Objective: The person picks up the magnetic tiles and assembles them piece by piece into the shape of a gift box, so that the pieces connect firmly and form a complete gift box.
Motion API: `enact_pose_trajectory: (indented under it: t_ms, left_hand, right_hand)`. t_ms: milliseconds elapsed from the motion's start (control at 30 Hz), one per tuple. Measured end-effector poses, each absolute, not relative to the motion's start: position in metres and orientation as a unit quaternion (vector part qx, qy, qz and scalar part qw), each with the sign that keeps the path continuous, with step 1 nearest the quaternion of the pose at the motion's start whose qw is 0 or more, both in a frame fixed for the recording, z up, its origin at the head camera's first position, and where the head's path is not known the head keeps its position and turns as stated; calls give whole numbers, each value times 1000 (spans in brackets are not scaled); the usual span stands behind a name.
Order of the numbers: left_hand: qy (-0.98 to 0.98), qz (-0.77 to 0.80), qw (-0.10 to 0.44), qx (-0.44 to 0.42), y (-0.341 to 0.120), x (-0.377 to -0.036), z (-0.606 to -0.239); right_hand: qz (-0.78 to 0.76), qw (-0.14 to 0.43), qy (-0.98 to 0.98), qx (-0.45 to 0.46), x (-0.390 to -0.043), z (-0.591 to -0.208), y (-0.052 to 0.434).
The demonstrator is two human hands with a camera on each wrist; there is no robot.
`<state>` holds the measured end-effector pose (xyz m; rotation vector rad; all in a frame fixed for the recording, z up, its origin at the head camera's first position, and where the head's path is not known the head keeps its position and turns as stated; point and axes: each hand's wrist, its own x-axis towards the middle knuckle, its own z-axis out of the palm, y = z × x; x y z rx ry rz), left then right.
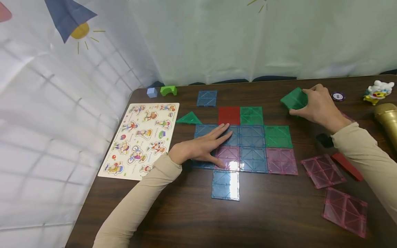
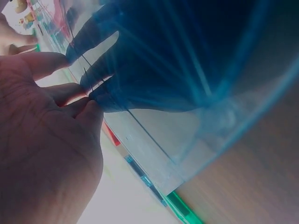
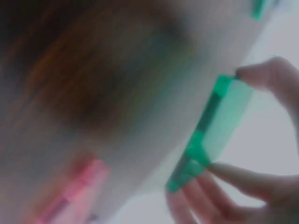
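On a dark table, flat translucent magnetic tiles lie joined in a block, with blue tiles [image 1: 252,135], a pink tile [image 1: 281,161], a green tile [image 1: 277,136] and a red tile [image 1: 229,115] among them. My left hand [image 1: 204,146] rests on the block's left part, fingers spread, covering some blue and pink tiles. Beyond the block's far right corner, my right hand [image 1: 321,106] pinches a green square tile [image 1: 294,99] between thumb and fingers, tilted. The right wrist view shows that green tile [image 3: 210,135] edge-on, with thumb and fingertips at its opposite edges.
A picture puzzle board [image 1: 141,137] lies left, beside a green triangle tile [image 1: 190,118]. Behind are a blue tile [image 1: 206,98], a green arch block [image 1: 168,90] and a small blue cube [image 1: 152,92]. Loose pink tiles [image 1: 345,212], a gold microphone [image 1: 387,120] and a figurine [image 1: 379,92] are right.
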<state>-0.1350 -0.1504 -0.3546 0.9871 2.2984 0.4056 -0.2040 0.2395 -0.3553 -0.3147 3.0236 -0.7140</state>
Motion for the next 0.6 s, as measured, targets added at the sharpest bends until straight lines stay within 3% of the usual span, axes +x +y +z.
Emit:
enact_pose_trajectory:
  t_ms: [167, 367, 600]
  left_hand:
    - [866, 153, 300, 370, -150, -136, -354]
    - [863, 160, 301, 374, -149, -137, -357]
    - [866, 151, 296, 373, -149, -137, -357]
  right_hand:
    - [-246, -43, 953, -173, -171, -339, 218]
    - [-226, -103, 899, -360, -125, -342, 191]
    - [-216, -31, 843, -492, -76, -355, 166]
